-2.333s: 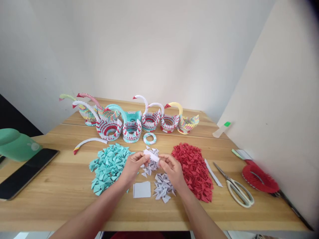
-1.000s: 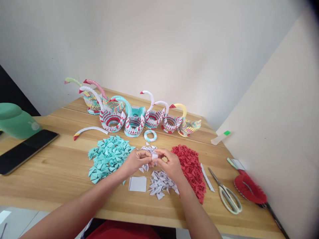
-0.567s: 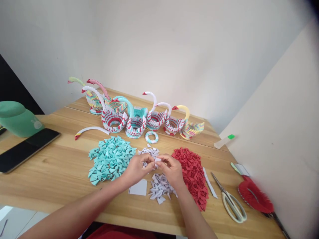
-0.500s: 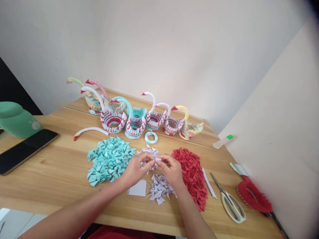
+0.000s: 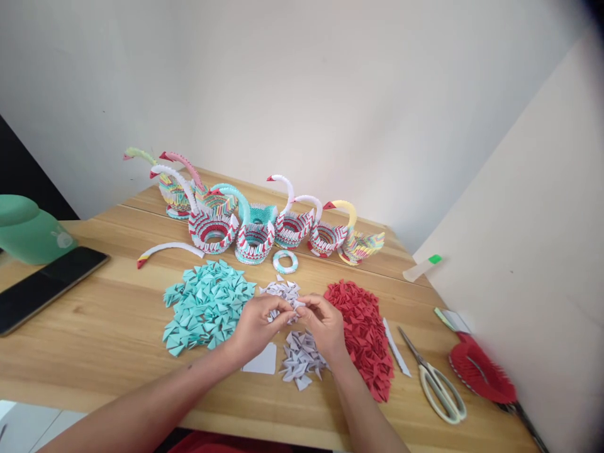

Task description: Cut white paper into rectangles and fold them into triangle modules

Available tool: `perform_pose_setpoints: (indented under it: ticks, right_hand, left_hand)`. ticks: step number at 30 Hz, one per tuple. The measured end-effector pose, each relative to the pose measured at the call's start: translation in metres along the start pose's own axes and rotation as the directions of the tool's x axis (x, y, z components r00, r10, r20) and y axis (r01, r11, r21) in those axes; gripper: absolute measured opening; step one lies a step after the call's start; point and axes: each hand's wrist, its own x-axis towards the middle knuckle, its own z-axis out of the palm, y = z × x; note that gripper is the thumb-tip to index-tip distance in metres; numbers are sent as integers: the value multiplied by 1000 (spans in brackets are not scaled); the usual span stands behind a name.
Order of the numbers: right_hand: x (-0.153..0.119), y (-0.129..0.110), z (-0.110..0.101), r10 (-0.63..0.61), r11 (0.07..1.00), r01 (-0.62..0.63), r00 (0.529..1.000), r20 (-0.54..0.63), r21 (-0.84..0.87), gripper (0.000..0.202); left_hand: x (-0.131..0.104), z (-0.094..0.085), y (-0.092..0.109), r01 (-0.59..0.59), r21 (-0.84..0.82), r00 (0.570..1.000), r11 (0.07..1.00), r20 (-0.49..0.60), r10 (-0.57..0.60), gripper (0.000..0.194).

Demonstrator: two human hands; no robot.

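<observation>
Between the fingertips of both hands is a small white paper piece (image 5: 298, 304), partly hidden by the fingers. My left hand (image 5: 262, 319) pinches it from the left, and my right hand (image 5: 323, 319) grips it from the right. Behind and below the fingers lies a pile of white folded pieces (image 5: 281, 290). Nearer the table's front edge is a second pale pile of folded triangles (image 5: 302, 358), beside white paper sheets (image 5: 262, 360). Teal triangles (image 5: 210, 305) are heaped left of my hands, red ones (image 5: 365, 340) to the right.
Several folded-paper swans (image 5: 214, 229) stand at the back, with a paper ring (image 5: 285, 262) before them. A loose swan neck (image 5: 172, 246), phone (image 5: 51, 286) and green container (image 5: 35, 233) are left. Scissors (image 5: 436, 384), a white strip (image 5: 396, 347) and a red fan-like object (image 5: 482, 371) lie right.
The fingertips have shifted slightly around the white piece, which now shows less between them. Both hands remain in nearly the same place. The view has moved a little.
</observation>
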Motion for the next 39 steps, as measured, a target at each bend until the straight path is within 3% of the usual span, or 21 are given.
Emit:
perform_pose_setpoints:
  ticks: [6, 15, 24, 27, 33, 36, 39]
  right_hand:
    - [-2, 1, -2, -41, 997, 41, 999, 2, -62, 8]
    - [-2, -12, -2, -220, 960, 219, 975, 15, -173, 4]
    - [-3, -10, -3, -258, 944, 263, 965, 50, -200, 6]
    - [-3, -9, -2, -218, 963, 221, 975, 39, -154, 6]
    - [-4, -7, 1, -117, 993, 117, 992, -37, -25, 7]
    - [-7, -7, 4, -164, 986, 163, 986, -41, -23, 9]
    - [-10, -6, 6, -252, 968, 252, 966, -54, -15, 9]
  left_hand:
    - [0, 1, 3, 5, 1, 1000, 1000, 14, -5, 17]
    - [2, 2, 3, 176, -216, 984, 960, 82, -161, 18]
    - [1, 4, 2, 203, -242, 978, 949, 88, -187, 18]
    - [0, 6, 0, 181, -232, 983, 956, 84, -166, 16]
    - [-4, 8, -3, 2, -41, 1000, 999, 27, -1, 10]
    - [-5, 8, 0, -36, 55, 999, 998, -18, 37, 15]
    - [-7, 9, 3, -12, 44, 999, 999, -36, 14, 11]
